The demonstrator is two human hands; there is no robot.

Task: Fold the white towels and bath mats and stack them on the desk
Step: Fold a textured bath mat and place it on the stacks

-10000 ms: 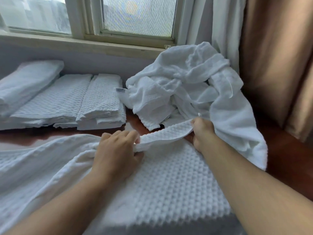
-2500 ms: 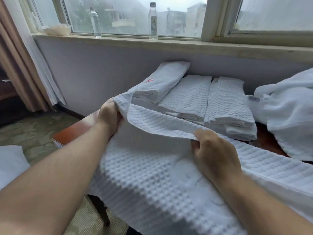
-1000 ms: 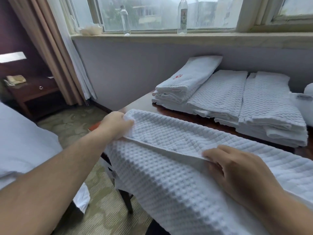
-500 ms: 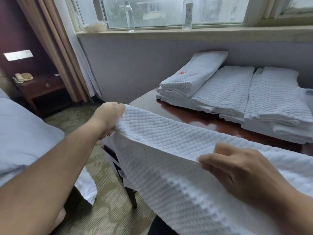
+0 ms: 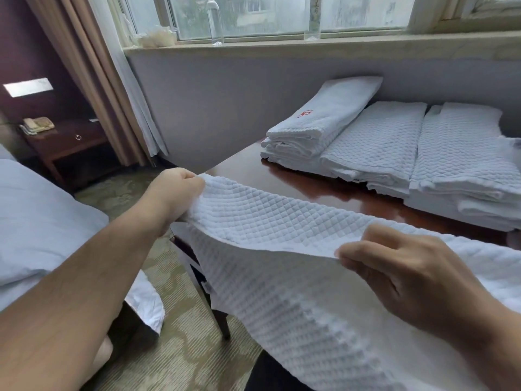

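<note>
A white waffle-weave bath mat [image 5: 282,249] is stretched between the two hands above the near-left corner of the dark red-brown bench [image 5: 324,190]. Its upper fold is lifted clear of the wood and the rest hangs over the bench edge toward 6 o'clock. The left hand [image 5: 174,190], at about 10 o'clock from the middle of the view, is closed in a fist round the mat's far-left corner. The right hand [image 5: 408,275], at about 4 o'clock, pinches the folded edge with the thumb under and the fingers curled over the top. A small white tag [image 5: 207,287] hangs from the mat's left hem; its print is too small to read. At 2 o'clock, against the grey wall, three folded piles lie side by side on the bench, touching. The leftmost is a pile of smooth towels [image 5: 324,117] whose top towel bears a red stitched mark that cannot be read. Next comes a pile of waffle mats [image 5: 375,139] with a tiny label at its front edge, also not legible. The third is another pile of waffle mats [image 5: 462,145]. On the window sill at 12 o'clock stand two clear bottles [image 5: 214,21]; the right-hand one carries a label with faint vertical writing that I cannot make out. At 9 o'clock lies a bed [image 5: 36,215] with white linen. Behind it at 10 o'clock is a dark nightstand [image 5: 64,139] with a telephone [image 5: 38,125] on it, beside brown curtains [image 5: 84,66].
</note>
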